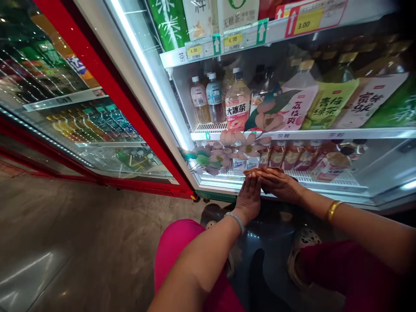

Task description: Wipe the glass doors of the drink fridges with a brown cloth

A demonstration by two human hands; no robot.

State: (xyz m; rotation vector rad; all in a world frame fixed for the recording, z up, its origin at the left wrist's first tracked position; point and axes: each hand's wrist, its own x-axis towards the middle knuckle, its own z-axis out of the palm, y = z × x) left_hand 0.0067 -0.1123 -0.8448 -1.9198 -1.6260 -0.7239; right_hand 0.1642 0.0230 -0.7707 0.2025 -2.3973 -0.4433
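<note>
My right hand [281, 185] presses what looks like a folded brown cloth [271, 169] against the lower part of a glass cooler door [224, 182]. Its fingers lie long over the cloth, pointing left. Beside it, my left hand [249, 198] reaches up with fingers straight and flat, the tips touching the glass close to the cloth's left end. Pink flower decals [242, 145] with green leaves stick to the door just above both hands. A pale bangle [236, 220] circles my left wrist, and a gold bracelet [333, 210] my right forearm.
Behind the glass, shelves hold several drink bottles [238, 102], with price tags [233, 40] along the upper edge. To the left stands a red-framed cooler [130, 117]. My knees and clogs [307, 238] are close below, on the shiny floor [107, 247].
</note>
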